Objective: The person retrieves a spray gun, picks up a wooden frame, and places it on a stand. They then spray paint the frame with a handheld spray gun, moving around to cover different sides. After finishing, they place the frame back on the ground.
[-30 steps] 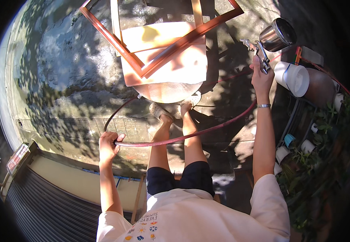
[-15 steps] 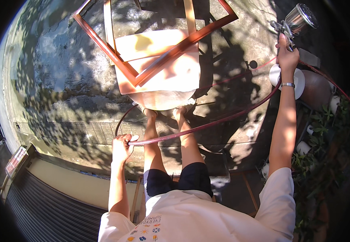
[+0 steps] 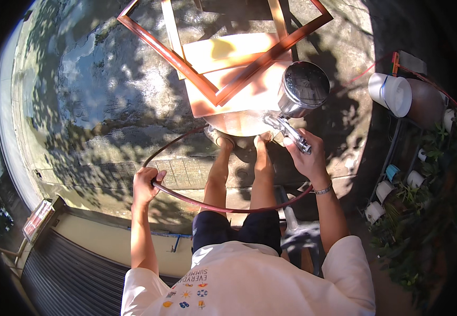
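My right hand (image 3: 308, 156) is closed round the handle of a silver spray gun (image 3: 286, 129), which carries a large metal cup (image 3: 305, 88). The gun is in front of my legs, by the near right corner of a pale sheet (image 3: 199, 100). Out to the left, my left hand (image 3: 147, 185) grips a dark red hose (image 3: 234, 210) that sags across my thighs toward my right wrist. Beyond my feet, a glossy reddish-brown wooden frame (image 3: 166, 58) lies over the sheet, one corner pointing at me. My hands do not touch it.
Two light wooden strips (image 3: 171, 26) run beneath the frame. Under the sheet shows a rounded pale surface (image 3: 234, 124). A white bucket (image 3: 389, 94) and potted plants (image 3: 415, 210) line the right side. Below left are a low wall (image 3: 96, 237) and dark ribbed panel (image 3: 75, 268).
My right hand has brought the spray gun in from the far right to near the sheet's corner. The hose now sags more. My left hand moved slightly left, still gripping it.
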`<state>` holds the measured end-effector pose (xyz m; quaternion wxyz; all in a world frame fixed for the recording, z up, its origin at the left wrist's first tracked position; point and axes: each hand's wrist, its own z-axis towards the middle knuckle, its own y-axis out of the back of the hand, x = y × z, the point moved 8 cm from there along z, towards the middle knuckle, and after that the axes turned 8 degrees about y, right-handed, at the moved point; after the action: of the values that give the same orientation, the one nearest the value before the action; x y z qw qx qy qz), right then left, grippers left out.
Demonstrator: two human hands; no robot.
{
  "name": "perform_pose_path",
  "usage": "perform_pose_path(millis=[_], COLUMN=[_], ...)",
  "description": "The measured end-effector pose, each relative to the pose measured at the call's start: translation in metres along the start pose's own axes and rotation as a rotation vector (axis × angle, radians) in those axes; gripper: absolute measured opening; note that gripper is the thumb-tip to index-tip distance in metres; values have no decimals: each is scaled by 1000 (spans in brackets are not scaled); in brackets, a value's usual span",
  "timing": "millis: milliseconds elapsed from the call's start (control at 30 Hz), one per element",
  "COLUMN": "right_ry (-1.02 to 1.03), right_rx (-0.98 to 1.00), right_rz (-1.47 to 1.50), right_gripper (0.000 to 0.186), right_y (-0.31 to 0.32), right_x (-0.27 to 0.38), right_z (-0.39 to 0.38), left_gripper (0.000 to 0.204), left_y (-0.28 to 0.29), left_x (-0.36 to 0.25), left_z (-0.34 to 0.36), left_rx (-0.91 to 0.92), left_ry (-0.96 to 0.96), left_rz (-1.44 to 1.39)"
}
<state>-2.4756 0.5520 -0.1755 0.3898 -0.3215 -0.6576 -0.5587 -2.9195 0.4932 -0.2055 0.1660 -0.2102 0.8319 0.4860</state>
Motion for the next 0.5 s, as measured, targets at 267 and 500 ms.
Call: perform_pose_path(millis=[267,500], right_ry=[-49,-47], right_rx=[220,-205], right_rz=[194,-10], right_gripper=[23,20], right_y=[-48,69], right_x=[-11,-103], right_z=[-54,12], left_gripper=[57,43], left_y=[-1,-18], left_x=[-21,-59], left_z=[9,1], left_rx=[98,88], left_ry=[-91,-84], left_rz=[62,160])
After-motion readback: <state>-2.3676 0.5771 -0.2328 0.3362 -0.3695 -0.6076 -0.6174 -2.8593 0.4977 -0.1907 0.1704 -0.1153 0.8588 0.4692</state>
